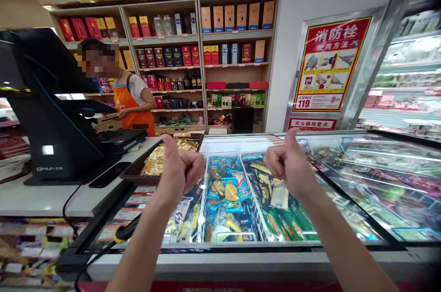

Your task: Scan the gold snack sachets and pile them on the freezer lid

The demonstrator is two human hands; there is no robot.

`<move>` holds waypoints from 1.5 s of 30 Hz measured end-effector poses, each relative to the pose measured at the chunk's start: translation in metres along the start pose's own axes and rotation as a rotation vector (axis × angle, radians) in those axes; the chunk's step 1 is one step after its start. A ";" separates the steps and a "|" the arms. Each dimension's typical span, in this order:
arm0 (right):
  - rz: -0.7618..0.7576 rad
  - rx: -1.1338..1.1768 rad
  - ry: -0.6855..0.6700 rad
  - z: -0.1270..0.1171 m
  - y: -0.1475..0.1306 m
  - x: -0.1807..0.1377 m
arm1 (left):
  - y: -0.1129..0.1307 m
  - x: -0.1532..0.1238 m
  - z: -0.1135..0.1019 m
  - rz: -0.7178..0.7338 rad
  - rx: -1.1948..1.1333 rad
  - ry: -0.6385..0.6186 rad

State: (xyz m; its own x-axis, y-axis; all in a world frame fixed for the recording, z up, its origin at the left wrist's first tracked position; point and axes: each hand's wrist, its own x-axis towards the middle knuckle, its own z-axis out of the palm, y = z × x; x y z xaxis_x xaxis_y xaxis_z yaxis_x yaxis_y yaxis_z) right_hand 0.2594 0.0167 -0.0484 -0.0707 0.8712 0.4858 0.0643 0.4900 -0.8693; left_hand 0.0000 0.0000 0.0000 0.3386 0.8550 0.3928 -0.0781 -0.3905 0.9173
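My left hand (181, 168) and my right hand (289, 163) are both held up in front of me as fists with the thumbs pointing up. Neither holds anything. They hover above an open chest freezer (237, 250) whose wire-divided bins hold several packs of ice cream (225, 191). The left fist is over the left bin, the right fist over the right bin, and the two are apart from each other.
A black checkout terminal (51, 122) stands on the white counter (37, 198) at left, next to a tray of gold-wrapped snacks (156, 163). A person in an orange apron (132, 103) stands behind it. Shelves of boxed bottles (193, 53) line the back wall. A glass-lidded freezer (379, 172) lies right.
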 end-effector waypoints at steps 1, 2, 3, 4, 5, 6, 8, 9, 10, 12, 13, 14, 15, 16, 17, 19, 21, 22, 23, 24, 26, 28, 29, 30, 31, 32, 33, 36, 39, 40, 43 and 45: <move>0.032 -0.003 -0.017 0.007 0.015 0.009 | -0.016 0.011 0.000 -0.048 0.003 0.009; 0.066 -0.005 -0.031 0.015 0.031 0.019 | -0.033 0.021 -0.001 -0.080 0.006 0.019; 0.103 -0.002 -0.047 0.022 0.046 0.027 | -0.051 0.031 -0.001 -0.123 0.005 0.039; 0.161 -0.004 -0.058 0.028 0.061 0.033 | -0.070 0.040 -0.001 -0.182 0.008 0.060; 0.230 -0.017 -0.062 0.034 0.076 0.038 | -0.090 0.047 -0.002 -0.248 0.016 0.079; 0.307 -0.029 -0.071 0.040 0.089 0.042 | -0.110 0.052 -0.002 -0.301 0.031 0.103; 0.403 -0.011 -0.078 0.047 0.111 0.042 | -0.147 0.057 -0.001 -0.341 0.039 0.114; 0.420 0.018 -0.088 0.049 0.120 0.041 | -0.162 0.057 0.000 -0.354 0.036 0.113; 0.417 0.054 -0.099 0.050 0.125 0.039 | -0.174 0.056 0.001 -0.361 0.026 0.107; 0.394 0.111 -0.133 0.050 0.131 0.034 | -0.189 0.053 0.004 -0.350 -0.007 0.088; 0.386 0.127 -0.148 0.049 0.132 0.032 | -0.192 0.051 0.005 -0.340 -0.028 0.082; 0.384 0.136 -0.158 0.049 0.132 0.030 | -0.194 0.050 0.006 -0.331 -0.047 0.077; 0.384 0.143 -0.161 0.048 0.131 0.029 | -0.194 0.050 0.006 -0.324 -0.065 0.073; 0.385 0.150 -0.158 0.048 0.131 0.029 | -0.193 0.049 0.007 -0.320 -0.081 0.070; 0.386 0.158 -0.149 0.047 0.130 0.028 | -0.193 0.049 0.007 -0.316 -0.093 0.067; 0.384 0.171 -0.124 0.048 0.130 0.028 | -0.191 0.048 0.008 -0.307 -0.113 0.066; 0.381 0.180 -0.107 0.050 0.133 0.028 | -0.192 0.048 0.008 -0.296 -0.129 0.067; 0.381 0.183 -0.103 0.051 0.134 0.027 | -0.192 0.047 0.009 -0.290 -0.137 0.067; 0.383 0.186 -0.101 0.052 0.136 0.027 | -0.192 0.047 0.010 -0.285 -0.147 0.067; 0.386 0.188 -0.103 0.053 0.137 0.026 | -0.193 0.047 0.010 -0.280 -0.159 0.067; 0.384 0.192 -0.101 0.054 0.140 0.025 | -0.192 0.048 0.012 -0.274 -0.190 0.059; 0.369 0.203 -0.108 0.055 0.140 0.023 | -0.190 0.048 0.013 -0.277 -0.232 0.035; 0.361 0.215 -0.124 0.055 0.140 0.021 | -0.188 0.047 0.014 -0.280 -0.259 0.013; 0.356 0.238 -0.154 0.054 0.139 0.020 | -0.186 0.045 0.014 -0.285 -0.290 -0.017; 0.356 0.272 -0.200 0.054 0.137 0.019 | -0.184 0.043 0.013 -0.291 -0.323 -0.054; 0.357 0.317 -0.255 0.053 0.136 0.018 | -0.181 0.041 0.013 -0.297 -0.356 -0.095; 0.358 0.367 -0.309 0.052 0.135 0.016 | -0.179 0.038 0.012 -0.304 -0.386 -0.138; 0.339 0.492 -0.405 0.051 0.131 0.014 | -0.174 0.033 0.009 -0.325 -0.450 -0.251; 0.303 0.533 -0.396 0.050 0.131 0.014 | -0.173 0.034 0.006 -0.324 -0.492 -0.295; 0.297 0.538 -0.389 0.050 0.131 0.015 | -0.173 0.035 0.006 -0.321 -0.502 -0.298; 0.297 0.547 -0.377 0.048 0.133 0.016 | -0.173 0.039 0.003 -0.321 -0.513 -0.297; 0.304 0.524 -0.370 0.047 0.132 0.015 | -0.174 0.040 0.001 -0.323 -0.511 -0.286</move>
State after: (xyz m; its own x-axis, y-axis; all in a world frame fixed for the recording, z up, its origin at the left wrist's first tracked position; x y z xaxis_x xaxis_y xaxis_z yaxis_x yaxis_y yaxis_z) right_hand 0.2199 0.0928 -0.1602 -0.4649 0.8542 0.2330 -0.3457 0.0671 -0.9359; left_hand 0.0281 0.1014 -0.1437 0.6489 0.7505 0.1251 -0.3419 0.1408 0.9291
